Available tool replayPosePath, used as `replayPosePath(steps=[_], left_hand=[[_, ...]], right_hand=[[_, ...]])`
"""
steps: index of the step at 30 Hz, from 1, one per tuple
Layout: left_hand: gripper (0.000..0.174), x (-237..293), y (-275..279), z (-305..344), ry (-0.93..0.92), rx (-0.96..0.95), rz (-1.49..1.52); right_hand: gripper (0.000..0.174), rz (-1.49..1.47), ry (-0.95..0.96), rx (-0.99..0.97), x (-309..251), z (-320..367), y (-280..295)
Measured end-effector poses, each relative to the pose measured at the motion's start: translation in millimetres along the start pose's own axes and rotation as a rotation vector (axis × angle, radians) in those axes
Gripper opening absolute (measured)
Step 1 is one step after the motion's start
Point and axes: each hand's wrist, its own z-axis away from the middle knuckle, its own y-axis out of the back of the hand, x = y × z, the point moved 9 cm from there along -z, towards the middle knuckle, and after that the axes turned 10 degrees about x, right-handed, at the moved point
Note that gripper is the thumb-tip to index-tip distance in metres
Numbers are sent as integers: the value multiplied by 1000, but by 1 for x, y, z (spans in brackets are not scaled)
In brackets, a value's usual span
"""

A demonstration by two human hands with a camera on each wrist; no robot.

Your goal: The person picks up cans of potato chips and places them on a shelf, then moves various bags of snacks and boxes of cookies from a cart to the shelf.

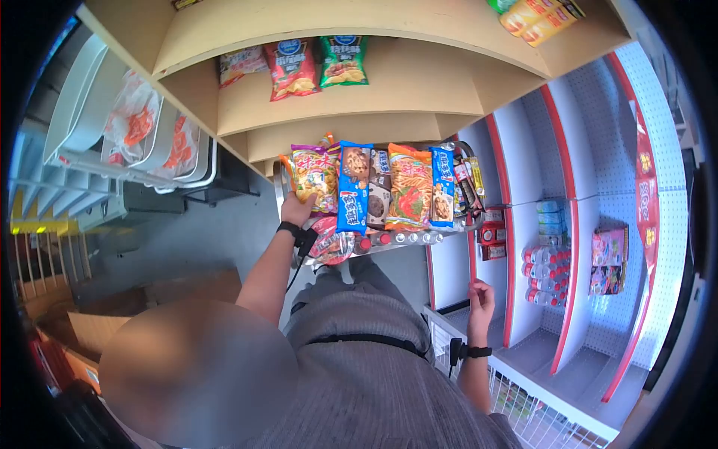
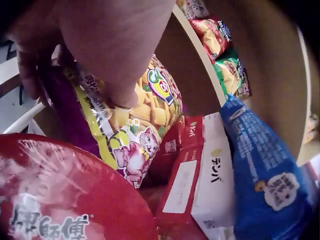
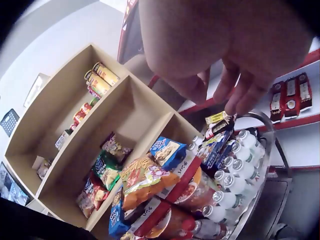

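Observation:
My left hand (image 1: 298,209) grips a purple and yellow snack bag (image 1: 314,176) at the left end of a loaded metal cart (image 1: 278,191). In the left wrist view the thumb of the left hand (image 2: 100,45) lies on the front of the snack bag (image 2: 150,107), with fingers at its purple edge. A red-lidded tub (image 2: 65,190) and a red and white box (image 2: 200,180) are close by. My right hand (image 1: 481,299) hangs empty beside the cart, fingers loosely curled. The right wrist view shows the right hand (image 3: 230,55) above white-capped bottles (image 3: 240,170).
Wooden shelves (image 1: 336,105) stand beyond the cart, holding red and green chip bags (image 1: 344,63). On the right are white shelves with red edges (image 1: 565,284), with bottle packs (image 1: 544,273). A white wire basket (image 1: 523,400) is near my right forearm. Bins (image 1: 93,101) stand at left.

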Motion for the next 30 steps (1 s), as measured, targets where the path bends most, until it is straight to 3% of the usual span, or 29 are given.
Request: replayPosePath(steps=[3, 11, 17, 20, 27, 30], left_hand=[[77, 4, 3, -3, -72, -8, -34], [64, 13, 21, 0, -14, -43, 127], [57, -12, 15, -14, -67, -112, 492], [43, -12, 37, -3, 48, -146, 853], [44, -22, 144, 63, 198, -107, 1168], [52, -26, 160, 96, 146, -200, 1303]], right_hand=[[10, 11, -7, 42, 6, 14, 7], [11, -22, -87, 42, 15, 18, -5], [10, 0, -14, -13, 11, 0, -15], [10, 4, 8, -37, 7, -7, -18], [7, 24, 58, -112, -7, -15, -39], [6, 12, 106, -160, -26, -14, -58]])
